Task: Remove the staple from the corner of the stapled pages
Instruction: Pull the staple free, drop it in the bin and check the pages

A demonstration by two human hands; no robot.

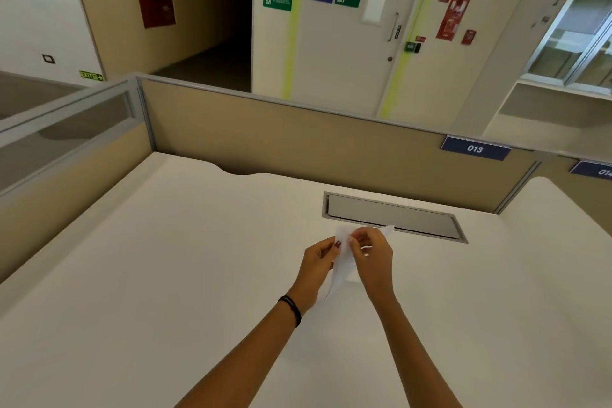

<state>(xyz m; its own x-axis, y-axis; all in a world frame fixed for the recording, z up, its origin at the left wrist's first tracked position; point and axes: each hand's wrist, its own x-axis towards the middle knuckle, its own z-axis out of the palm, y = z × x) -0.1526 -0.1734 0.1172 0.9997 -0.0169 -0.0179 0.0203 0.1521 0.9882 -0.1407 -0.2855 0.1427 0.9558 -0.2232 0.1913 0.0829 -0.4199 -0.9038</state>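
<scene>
Small white stapled pages [341,262] are held up above the white desk [165,275], between both hands. My left hand [319,267] pinches the pages from the left, thumb against the sheet. My right hand [372,255] grips the upper part of the pages with its fingertips curled at the top edge. A corner of paper sticks out to the right past my right hand. The staple itself is too small to make out.
A grey cable-tray flap [394,217] is set into the desk just behind the hands. Beige partition walls [298,142] close off the back and left sides, with a blue tag reading 013 [475,148]. A door with signs stands beyond.
</scene>
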